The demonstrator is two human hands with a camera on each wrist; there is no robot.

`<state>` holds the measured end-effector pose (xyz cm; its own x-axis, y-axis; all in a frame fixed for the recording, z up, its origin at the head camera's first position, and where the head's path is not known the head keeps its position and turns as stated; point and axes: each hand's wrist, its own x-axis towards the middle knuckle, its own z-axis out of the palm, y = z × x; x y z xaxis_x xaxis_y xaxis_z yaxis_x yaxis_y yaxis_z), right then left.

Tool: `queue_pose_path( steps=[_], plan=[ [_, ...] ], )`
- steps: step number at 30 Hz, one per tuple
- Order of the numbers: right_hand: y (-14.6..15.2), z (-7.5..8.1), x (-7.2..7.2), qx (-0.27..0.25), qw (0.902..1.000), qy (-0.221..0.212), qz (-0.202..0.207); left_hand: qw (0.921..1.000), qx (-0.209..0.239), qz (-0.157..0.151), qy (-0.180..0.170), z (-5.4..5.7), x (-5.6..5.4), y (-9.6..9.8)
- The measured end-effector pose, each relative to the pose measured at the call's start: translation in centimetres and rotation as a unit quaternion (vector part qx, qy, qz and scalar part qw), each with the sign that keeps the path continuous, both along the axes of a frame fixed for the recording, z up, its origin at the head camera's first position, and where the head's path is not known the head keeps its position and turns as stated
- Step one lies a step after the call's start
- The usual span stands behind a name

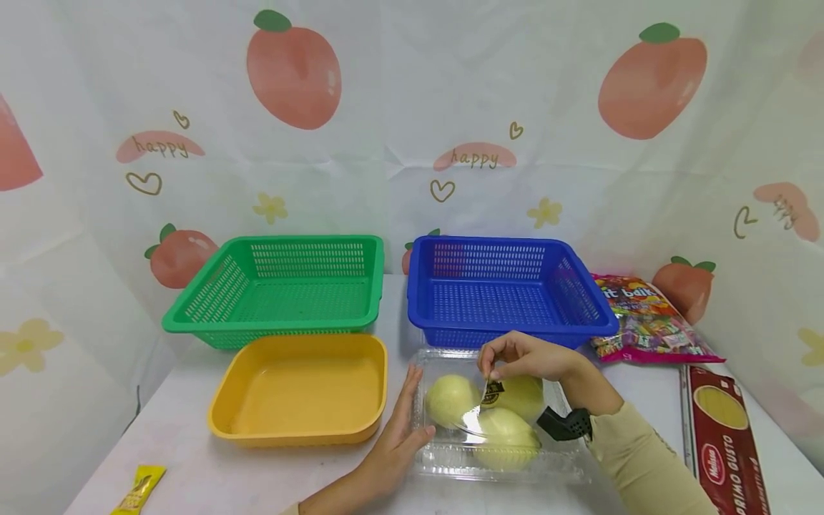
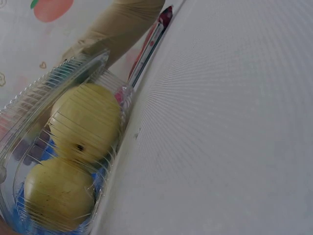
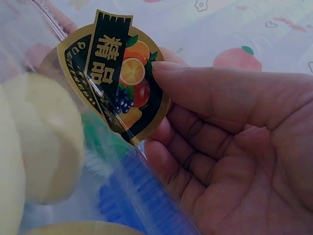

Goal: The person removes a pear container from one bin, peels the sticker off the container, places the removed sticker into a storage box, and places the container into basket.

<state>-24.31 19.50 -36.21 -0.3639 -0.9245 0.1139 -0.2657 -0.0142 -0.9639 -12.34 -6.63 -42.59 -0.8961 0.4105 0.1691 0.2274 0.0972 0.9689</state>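
Observation:
A clear plastic clamshell box (image 1: 444, 458) with three pale yellow round fruits (image 1: 453, 400) sits in front of the blue basket, its lid down. My right hand (image 1: 531, 357) is over the lid, pinching a black and gold label (image 3: 117, 78) between thumb and fingers. Printed fruit and Chinese characters show on this label. Part of it stands up off the lid, while its lower edge meets the plastic. My left hand (image 1: 393, 443) lies along the box's left side, fingers extended, thumb at the lid's edge. The left wrist view shows two fruits (image 2: 85, 122) through the ribbed wall.
Behind the box is a blue basket (image 1: 515, 332); a green basket (image 1: 283, 325) stands left of it. A yellow tray (image 1: 299, 433) is left of my hands. At right are a candy bag (image 1: 650, 322) and a red pasta pack (image 1: 727, 443). A small yellow packet (image 1: 139, 488) lies front left.

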Motion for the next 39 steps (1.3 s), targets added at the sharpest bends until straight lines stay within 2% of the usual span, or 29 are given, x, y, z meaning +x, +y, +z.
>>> queue_pose_path(
  steps=[15,30,39],
  plan=[
    [0.23,-0.31,0.02,-0.009,0.9999,0.003,-0.006,0.9999,0.000,0.001,0.012,-0.11,0.01,-0.03],
    [0.21,0.04,0.02,-0.008,0.9999,0.000,-0.011,0.9999,0.005,-0.001,0.016,-0.18,-0.04,-0.08],
    [0.15,0.27,0.29,0.008,0.9994,-0.015,-0.031,0.9999,0.003,-0.002,0.014,-0.23,-0.02,-0.08]
  ],
)
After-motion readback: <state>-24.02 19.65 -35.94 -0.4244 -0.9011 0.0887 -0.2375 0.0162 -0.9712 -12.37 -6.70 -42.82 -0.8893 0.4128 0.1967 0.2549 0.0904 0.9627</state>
